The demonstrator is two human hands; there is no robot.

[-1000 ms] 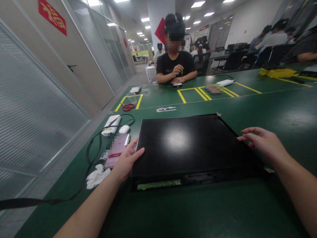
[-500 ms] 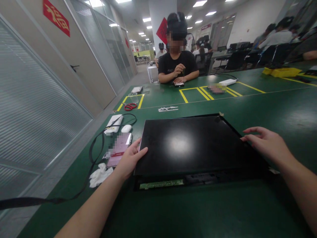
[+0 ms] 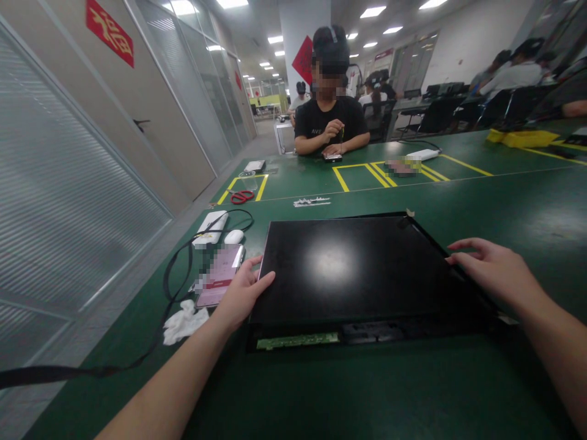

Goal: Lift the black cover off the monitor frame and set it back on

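Note:
A flat black display panel [image 3: 348, 269] lies over a shallow black frame [image 3: 380, 333], its left edge tilted up and its surface reflecting a bright spot. Along the near side of the frame a green circuit board strip [image 3: 298, 340] is exposed. My left hand [image 3: 245, 290] grips the panel's left edge, thumb on top and fingers behind the side. At the right edge my right hand [image 3: 488, 263] has thumb and fingertips closed against the panel's border; exactly where panel and frame meet there is hard to see.
Left on the green table are a phone [image 3: 222, 275], crumpled white tissue [image 3: 184, 322], a white oval case [image 3: 233, 237], a white power bank [image 3: 211, 228] and a black strap [image 3: 167, 287]. Red scissors [image 3: 242, 197] and white strips [image 3: 312, 201] lie farther back. Opposite sits a person [image 3: 331, 122].
The right hand's fingertips have come slightly closer together at the panel's edge. The panel's near edge looks marginally lower over the frame. The left hand keeps its hold.

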